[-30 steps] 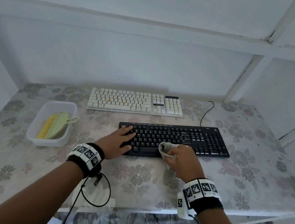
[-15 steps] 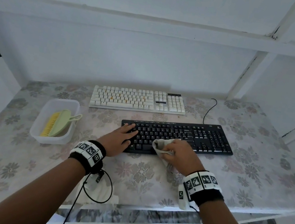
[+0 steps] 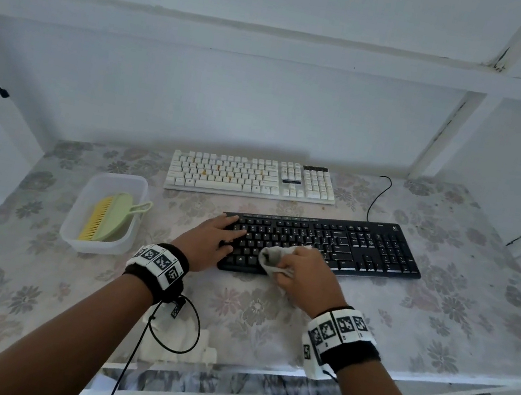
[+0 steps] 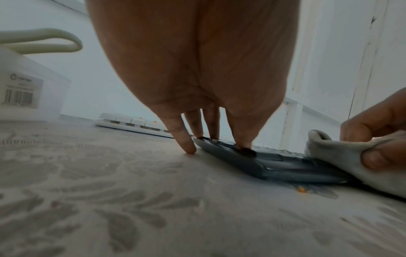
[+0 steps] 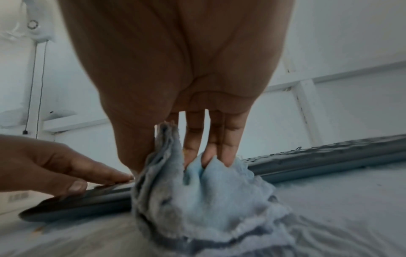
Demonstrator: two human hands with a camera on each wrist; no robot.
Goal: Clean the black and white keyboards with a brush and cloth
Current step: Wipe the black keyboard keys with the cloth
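The black keyboard (image 3: 348, 244) lies near the middle of the table, the white keyboard (image 3: 252, 176) behind it. My left hand (image 3: 209, 244) rests flat with straight fingers on the black keyboard's left end (image 4: 230, 151); its little finger touches the table. My right hand (image 3: 304, 274) grips a bunched grey cloth (image 3: 272, 258) and presses it on the keys near the front edge. In the right wrist view the cloth (image 5: 197, 191) hangs from the fingers over the keyboard's front edge (image 5: 329, 165). The green brush (image 3: 109, 216) with yellow bristles lies in the tub.
A clear plastic tub (image 3: 125, 243) stands left of the black keyboard. The black keyboard's cable (image 3: 379, 197) loops toward the back wall. White frame posts (image 3: 444, 132) rise at the back right. The table's front edge (image 3: 256, 370) is close to my wrists.
My right hand has slid the cloth leftward along the black keyboard's front rows, closer to my left hand. The left hand stays on the keyboard's left end.
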